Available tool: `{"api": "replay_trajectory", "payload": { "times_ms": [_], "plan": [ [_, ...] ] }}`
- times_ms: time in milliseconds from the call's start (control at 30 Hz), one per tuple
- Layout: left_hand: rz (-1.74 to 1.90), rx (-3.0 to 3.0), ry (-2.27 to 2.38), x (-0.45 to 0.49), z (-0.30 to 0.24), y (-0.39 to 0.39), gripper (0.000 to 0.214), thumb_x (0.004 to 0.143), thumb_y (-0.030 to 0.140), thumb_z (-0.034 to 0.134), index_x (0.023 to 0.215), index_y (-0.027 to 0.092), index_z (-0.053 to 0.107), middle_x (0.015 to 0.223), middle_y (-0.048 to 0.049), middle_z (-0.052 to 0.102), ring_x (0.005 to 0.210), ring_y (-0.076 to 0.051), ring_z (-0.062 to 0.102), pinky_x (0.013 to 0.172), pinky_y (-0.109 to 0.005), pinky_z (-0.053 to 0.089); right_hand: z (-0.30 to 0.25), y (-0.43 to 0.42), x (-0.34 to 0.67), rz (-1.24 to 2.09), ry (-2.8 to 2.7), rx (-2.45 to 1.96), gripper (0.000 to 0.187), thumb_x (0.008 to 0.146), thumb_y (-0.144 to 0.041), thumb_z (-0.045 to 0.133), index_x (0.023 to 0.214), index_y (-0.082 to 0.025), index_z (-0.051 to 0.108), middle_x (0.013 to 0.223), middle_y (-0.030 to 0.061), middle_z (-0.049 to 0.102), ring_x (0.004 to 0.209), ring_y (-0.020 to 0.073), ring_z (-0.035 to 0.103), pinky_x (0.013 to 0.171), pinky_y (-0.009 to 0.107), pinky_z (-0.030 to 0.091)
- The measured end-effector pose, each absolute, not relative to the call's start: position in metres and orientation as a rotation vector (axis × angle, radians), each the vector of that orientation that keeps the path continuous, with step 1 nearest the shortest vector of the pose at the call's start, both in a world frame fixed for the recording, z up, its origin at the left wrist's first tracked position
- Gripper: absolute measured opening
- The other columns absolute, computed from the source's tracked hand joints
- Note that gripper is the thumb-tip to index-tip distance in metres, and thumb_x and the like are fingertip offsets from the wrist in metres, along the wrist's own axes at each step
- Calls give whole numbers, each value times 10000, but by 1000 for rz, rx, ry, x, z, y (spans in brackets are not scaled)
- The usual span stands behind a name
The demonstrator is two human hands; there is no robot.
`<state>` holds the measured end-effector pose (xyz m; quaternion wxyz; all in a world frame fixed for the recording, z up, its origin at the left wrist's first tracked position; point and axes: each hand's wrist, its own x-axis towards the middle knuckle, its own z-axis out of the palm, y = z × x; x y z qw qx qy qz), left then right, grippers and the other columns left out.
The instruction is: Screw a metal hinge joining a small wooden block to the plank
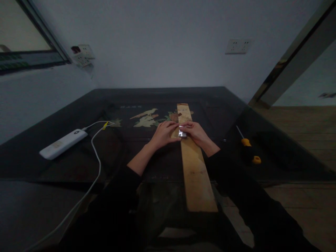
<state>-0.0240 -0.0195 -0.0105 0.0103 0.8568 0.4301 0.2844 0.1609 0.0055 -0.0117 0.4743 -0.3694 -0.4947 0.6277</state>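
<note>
A long pale wooden plank (195,168) lies lengthwise on a dark glass-topped table (47,164), its near end reaching past the table's front edge. A small shiny metal piece (182,133), perhaps a hinge, rests on the plank near its middle. My left hand (165,134) lies on the plank's left side with fingers curled, fingertips touching the metal piece. My right hand (194,132) comes from the right, fingers pressed on the same piece. Both sleeves are dark.
A white power bank (63,143) with a white cable (96,154) lies at the left. A yellow-handled screwdriver (248,147) lies at the right. Wall sockets (238,46) sit on the back wall. Wooden floor (309,140) shows at the right.
</note>
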Motion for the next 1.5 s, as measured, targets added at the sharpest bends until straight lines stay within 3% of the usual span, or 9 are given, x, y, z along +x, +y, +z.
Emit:
{"api": "replay_trajectory", "payload": {
  "times_ms": [200,533,767,933,1267,1500],
  "plan": [
    [891,2718,1387,-22,-10,-21,666,726,406,773,1324,223,546,1285,-113,580,1198,-283,510,1019,-430,365,-16,10,160,1551,-1154,-903,310,464,-276,874,698,-186,692,619,-18,672,550,100,595,578,256,458],
    [819,2672,1330,-27,-10,-18,655,736,460,752,1322,246,551,1287,-105,574,1206,-279,509,1014,-425,374,-13,10,163,1598,-1206,-932,322,468,-278,879,710,-173,693,635,-11,673,582,105,597,624,270,469],
    [764,2776,1251,-34,-6,-16,647,759,436,734,1341,237,531,1320,-117,557,1243,-287,477,1094,-475,264,-12,11,166,1590,-1292,-980,314,472,-289,875,704,-174,697,615,-8,663,570,107,582,594,266,454],
    [804,2792,1345,-30,-7,-20,658,761,346,743,1361,230,498,1348,-125,526,1260,-295,453,1046,-448,322,-14,10,161,1490,-1243,-975,336,457,-301,876,714,-177,700,648,-2,681,579,111,594,607,273,471],
    [814,2821,1325,-28,-12,-20,675,767,321,744,1376,223,470,1363,-130,517,1281,-296,437,1050,-450,325,-12,11,164,1542,-1200,-963,336,438,-264,880,714,-171,713,678,-1,690,611,106,604,653,274,471],
    [830,2790,1322,-27,-13,-20,675,776,397,728,1375,218,474,1354,-127,527,1264,-289,455,1035,-434,350,-12,11,164,1539,-1209,-989,332,442,-270,879,710,-171,710,660,-3,680,603,111,602,649,280,474]
  ]
}}
